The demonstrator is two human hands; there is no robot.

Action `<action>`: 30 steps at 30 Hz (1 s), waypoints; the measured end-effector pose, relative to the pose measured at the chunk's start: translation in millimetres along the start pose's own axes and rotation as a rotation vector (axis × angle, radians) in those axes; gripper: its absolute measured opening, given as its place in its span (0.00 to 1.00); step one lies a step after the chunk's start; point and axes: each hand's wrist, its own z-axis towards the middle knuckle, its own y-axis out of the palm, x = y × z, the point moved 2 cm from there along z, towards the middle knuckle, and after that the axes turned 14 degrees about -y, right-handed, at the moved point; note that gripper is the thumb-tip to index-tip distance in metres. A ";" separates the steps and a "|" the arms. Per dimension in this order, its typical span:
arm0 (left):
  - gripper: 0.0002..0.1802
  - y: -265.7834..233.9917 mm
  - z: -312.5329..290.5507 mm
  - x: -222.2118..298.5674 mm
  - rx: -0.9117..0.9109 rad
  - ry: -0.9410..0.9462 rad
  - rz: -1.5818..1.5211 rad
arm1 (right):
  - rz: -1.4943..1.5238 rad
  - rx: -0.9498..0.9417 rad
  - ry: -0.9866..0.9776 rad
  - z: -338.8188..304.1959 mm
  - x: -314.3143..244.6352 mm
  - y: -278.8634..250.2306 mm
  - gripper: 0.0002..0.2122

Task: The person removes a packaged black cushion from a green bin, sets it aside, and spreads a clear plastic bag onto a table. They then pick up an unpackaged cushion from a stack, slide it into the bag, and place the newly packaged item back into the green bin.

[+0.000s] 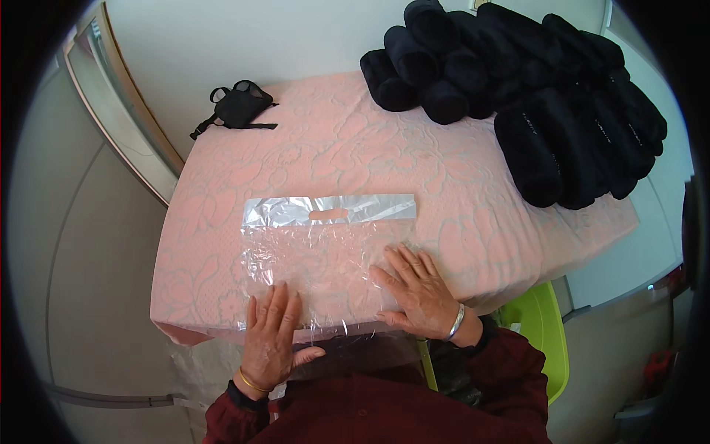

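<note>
A clear plastic bag [325, 255] lies flat on the table, its silvery top band with an oval handle hole toward the far side. My left hand [271, 333] rests on the bag's near left part, fingers stretched out and thumb pointing right. On the right side of the bag lies my right hand [418, 292], palm down with the fingers spread. Neither hand grips anything. The bag's near end hangs over the table's front edge, toward my dark red clothing.
A pink patterned cloth [333, 148] covers the table. Black plush cylindrical cushions [532, 155] are piled at the far right. A small black strapped item [240, 105] lies at the far left. Below the table's right front stands a lime green bin [551, 333].
</note>
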 end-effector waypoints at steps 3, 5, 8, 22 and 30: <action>0.57 8.4 -7.1 -20.4 0.056 -0.048 0.021 | 0.020 -0.050 -0.001 -3.7 5.4 1.9 0.37; 0.58 10.6 -10.5 -37.3 0.082 -0.071 0.032 | 0.004 -0.078 0.012 -9.3 11.5 -4.0 0.38; 0.57 7.7 -16.0 -57.8 0.114 -0.117 0.020 | 0.024 -0.071 0.020 -17.5 19.3 -5.8 0.38; 0.61 -60.0 52.3 27.3 -0.082 0.343 0.167 | -0.024 -0.217 -0.124 26.5 18.7 -37.4 0.38; 0.62 0.1 120.2 37.9 -0.315 0.382 0.104 | -0.020 -0.529 0.011 53.3 44.7 -2.3 0.47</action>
